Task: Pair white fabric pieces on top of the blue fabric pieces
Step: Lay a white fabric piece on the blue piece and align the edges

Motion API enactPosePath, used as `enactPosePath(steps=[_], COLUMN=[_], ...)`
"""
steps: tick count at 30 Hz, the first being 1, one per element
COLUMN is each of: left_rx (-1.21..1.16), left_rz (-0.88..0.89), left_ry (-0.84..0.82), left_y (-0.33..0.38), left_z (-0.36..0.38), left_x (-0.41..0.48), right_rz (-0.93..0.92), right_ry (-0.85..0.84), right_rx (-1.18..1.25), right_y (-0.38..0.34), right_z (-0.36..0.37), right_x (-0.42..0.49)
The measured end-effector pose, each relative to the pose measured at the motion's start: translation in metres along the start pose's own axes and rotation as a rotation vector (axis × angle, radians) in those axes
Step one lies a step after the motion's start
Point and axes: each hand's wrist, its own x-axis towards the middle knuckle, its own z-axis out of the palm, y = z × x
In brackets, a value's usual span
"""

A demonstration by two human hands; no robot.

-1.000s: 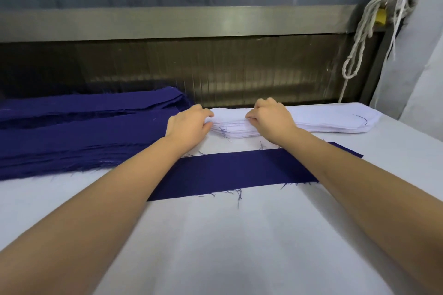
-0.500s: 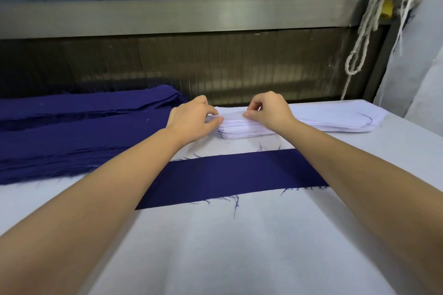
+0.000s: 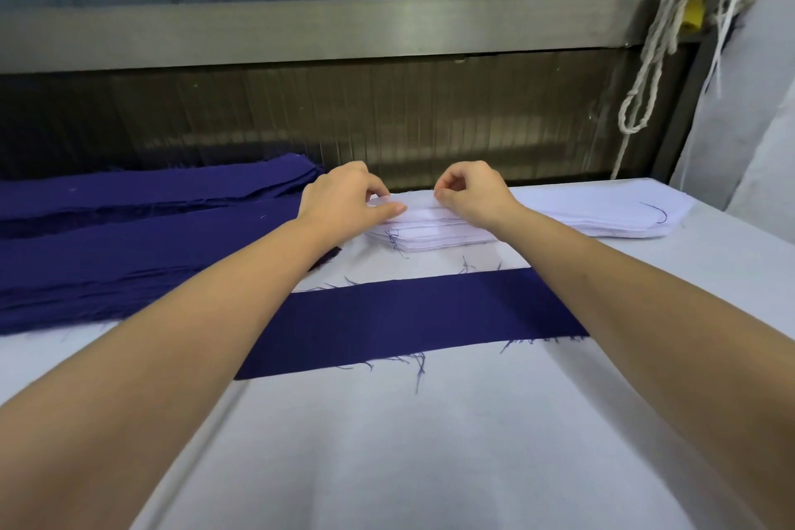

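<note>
Now, through the head camera, I am watching two bare hands working at the left end of the white stack [image 3: 559,215], which is lying along the far side of the table [image 3: 430,443].

A second ago both hands were lying flat on that end. They are now rising a little, and the fingertips are closing on the top piece [image 3: 419,207]. The left hand [image 3: 344,202] is pinching its end, thumb stretched along the top and fingers curling over the far edge. The right hand [image 3: 473,198] is curling tight and nipping the same piece just beside it. I am reading this as one white piece being peeled free, ready to go onto the blue strip [image 3: 408,318], which is lying flat and bare nearer to me, partly under both forearms.

Counting: two hands and one white stack, its layers too thin to number. One single blue strip is laid out. One blue pile [image 3: 129,245] is sitting at the left, seemingly in two overlapping heaps. One loose dark thread [image 3: 656,213] is curling on the stack's right end, and a rope [image 3: 654,56] is hanging at the upper right.
</note>
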Motion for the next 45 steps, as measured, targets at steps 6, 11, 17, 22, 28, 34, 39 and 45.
enactPosePath(steps=[6,11,17,22,28,34,39,45], left_rx=[0.025,0.007,-0.166,-0.207,-0.179,-0.12,-0.091,-0.155], left_rz=[0.01,-0.002,-0.023,-0.019,0.02,0.107,0.193,0.18], left_ry=[0.055,0.131,0.127,0.123,0.129,0.138,0.069,0.006], left_y=[0.003,-0.003,-0.021,-0.04,-0.057,-0.07,-0.082,-0.084], left_z=[0.006,0.002,-0.009,-0.018,-0.028,-0.044,-0.06,-0.059], left_x=[0.003,-0.002,-0.015,-0.036,-0.07,-0.104,-0.13,-0.144], right_rz=[-0.062,-0.282,-0.177,-0.056,-0.027,-0.031,-0.042,0.008], right_ry=[0.022,0.083,0.154,0.184,0.17,0.154,0.107,0.017], right_rx=[-0.062,-0.545,-0.768,-0.815,-0.84,-0.791,-0.753,-0.794], right_y=[0.005,0.021,0.046,0.057,0.061,0.053,0.055,0.056], right_z=[0.004,0.002,-0.016,-0.04,-0.057,-0.059,-0.061,-0.056], right_x=[0.004,0.003,-0.004,-0.012,-0.032,-0.06,-0.088,-0.109])
